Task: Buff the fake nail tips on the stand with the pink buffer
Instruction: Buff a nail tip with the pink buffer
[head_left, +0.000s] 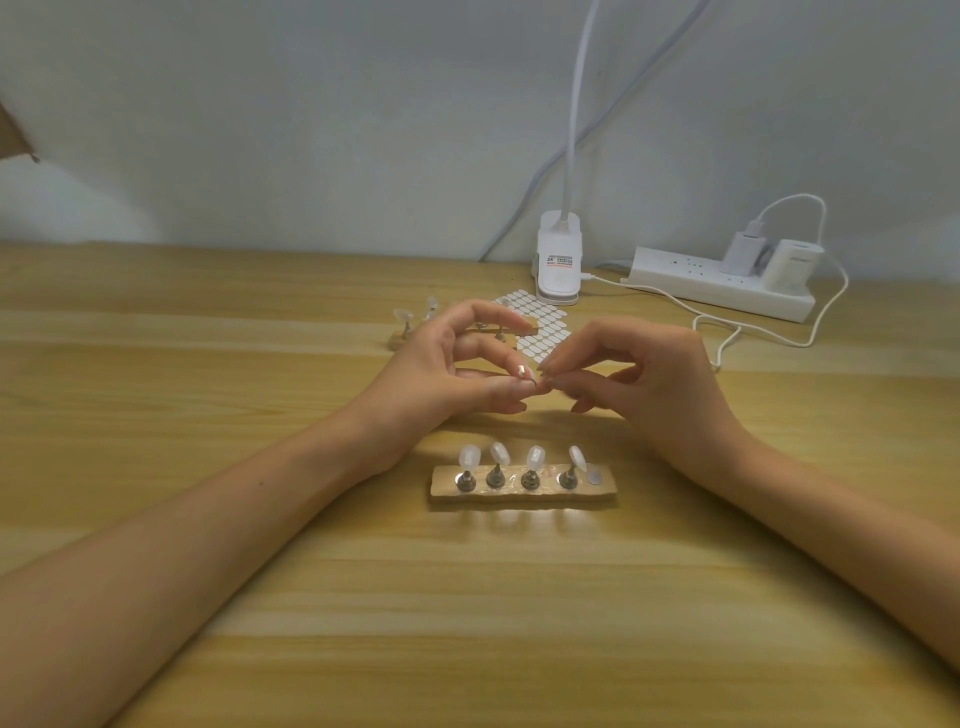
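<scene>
A tan nail stand (441, 483) lies on the table near me, holding several translucent fake nail tips (535, 458) on metal pegs; its rightmost spot (595, 477) carries no peg. Above and behind the stand, my left hand (452, 374) pinches a small metal peg (521, 371) between thumb and fingers. My right hand (639, 374) meets it from the right, its fingertips pinching the same small piece at its other end. What sits on the peg's tip is too small to tell. No pink buffer is in view.
A second stand (399, 341) with nail tips lies behind my left hand, beside a sheet of white adhesive tabs (543, 325). A white clip lamp base (558, 265) and a power strip (675, 275) with chargers and a trailing cable (727, 332) sit at the back right.
</scene>
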